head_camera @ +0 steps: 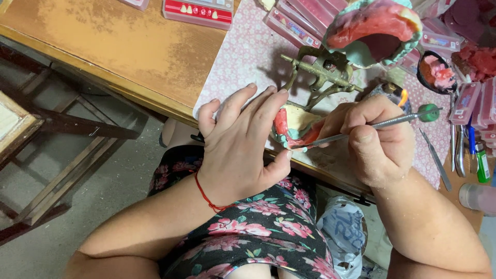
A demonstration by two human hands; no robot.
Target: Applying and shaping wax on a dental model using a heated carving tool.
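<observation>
Half-hidden dental model (292, 120) under left hand (240, 144)

The counter (129, 46) is worn orange-brown wood, under a pale pink mat (243, 57) with a fine dotted print. The dental model (289, 126) shows red-pink wax, cream plaster and what looks like a teal edge. The metal tool (361, 129) is silver with a green end. The dress (268, 227) is black with pink flowers; the wrist thread (204, 195) is red.
</observation>
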